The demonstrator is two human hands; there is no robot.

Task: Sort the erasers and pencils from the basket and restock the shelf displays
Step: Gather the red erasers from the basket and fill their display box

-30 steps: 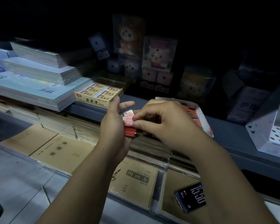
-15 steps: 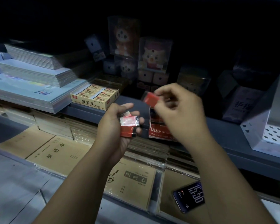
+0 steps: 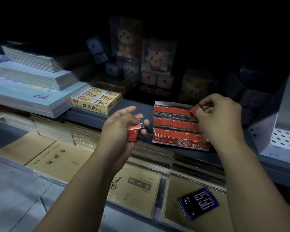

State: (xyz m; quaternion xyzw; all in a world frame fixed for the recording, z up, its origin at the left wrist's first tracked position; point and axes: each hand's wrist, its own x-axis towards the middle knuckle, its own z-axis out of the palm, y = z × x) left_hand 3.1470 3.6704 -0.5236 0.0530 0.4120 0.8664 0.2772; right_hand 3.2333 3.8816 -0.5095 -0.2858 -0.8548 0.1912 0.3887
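A red display box marked 2B sits on the dark shelf, filled with rows of red-and-black erasers. My right hand pinches one red eraser over the box's far right corner. My left hand hovers left of the box and grips a small stack of red erasers. A yellow box of erasers stands further left on the same shelf. No pencils or basket are in view.
Stacks of blue-white notebooks fill the shelf's left end. Boxed plush toys stand at the back. A white perforated stand is at the right. Brown exercise books and a phone lie on the lower tier.
My right hand took one eraser off the stack in my left hand and carried it right and forward, down to the red box's far corner. The left hand stayed about where it was.
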